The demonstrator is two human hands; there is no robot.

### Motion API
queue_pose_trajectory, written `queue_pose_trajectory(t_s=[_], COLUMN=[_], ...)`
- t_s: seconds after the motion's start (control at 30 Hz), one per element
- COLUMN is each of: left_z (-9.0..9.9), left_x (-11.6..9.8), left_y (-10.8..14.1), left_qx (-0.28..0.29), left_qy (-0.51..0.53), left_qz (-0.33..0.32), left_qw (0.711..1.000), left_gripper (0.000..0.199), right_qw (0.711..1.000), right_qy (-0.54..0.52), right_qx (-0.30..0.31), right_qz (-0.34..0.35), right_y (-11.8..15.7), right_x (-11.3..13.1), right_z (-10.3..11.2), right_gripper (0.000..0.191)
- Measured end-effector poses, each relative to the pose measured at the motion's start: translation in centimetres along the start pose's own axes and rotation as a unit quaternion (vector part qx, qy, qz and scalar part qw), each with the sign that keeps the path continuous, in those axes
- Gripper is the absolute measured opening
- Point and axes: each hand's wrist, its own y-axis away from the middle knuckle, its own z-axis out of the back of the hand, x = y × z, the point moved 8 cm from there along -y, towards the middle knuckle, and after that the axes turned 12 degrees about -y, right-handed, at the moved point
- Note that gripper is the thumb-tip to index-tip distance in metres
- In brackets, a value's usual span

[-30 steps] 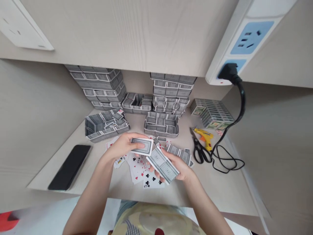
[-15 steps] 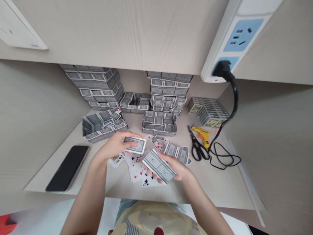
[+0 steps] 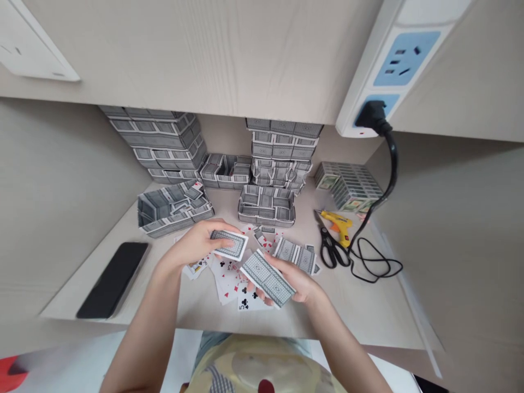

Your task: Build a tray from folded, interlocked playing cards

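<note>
My left hand (image 3: pixel 203 238) pinches a small playing card piece (image 3: pixel 230 245), patterned back up, thumb on top. In my right hand (image 3: pixel 295 278) is a longer card piece (image 3: pixel 268 278) showing two back patterns, tilted down to the right. The two pieces are close together, with a small gap between them. Beneath my hands, loose playing cards (image 3: pixel 226 284) lie face up, a five of clubs (image 3: pixel 250 299) among them. Another patterned card piece (image 3: pixel 295 255) rests just behind my right hand. An open box made of cards (image 3: pixel 266 213) stands beyond.
A larger card box (image 3: pixel 176 218) holds small pieces at the left. Stacked card boxes (image 3: pixel 167 144) stand behind. A black phone (image 3: pixel 113 281) lies at the left; black scissors (image 3: pixel 332 251), a yellow glue gun (image 3: pixel 339 225) and its cable (image 3: pixel 368 259) lie at the right.
My left hand has moved slightly right with its card piece, nearer the longer one. My right hand has hardly moved.
</note>
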Motion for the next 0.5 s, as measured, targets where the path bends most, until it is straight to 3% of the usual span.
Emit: queue_pose_trajectory(t_s=[0.1,0.3,0.5], left_z=[-0.2,-2.5,-2.1], left_x=[-0.2,-0.8,-0.9], left_y=[0.0,0.0,0.0], left_qx=[0.013,0.082,0.082], left_qy=[0.009,0.069,0.019], left_qz=[0.009,0.034,0.009], left_qw=[1.0,0.994,0.996], left_gripper=[0.029,0.028,0.023], right_qw=[1.0,1.0,0.999], right_qy=[-0.006,0.014,0.04], right_qx=[0.009,-0.005,-0.017], right_qz=[-0.002,-0.009,-0.004], right_y=[-0.1,-0.4,-0.1], right_x=[0.0,-0.1,-0.1], right_z=[-0.1,0.0,0.1], right_gripper=[0.049,0.051,0.051])
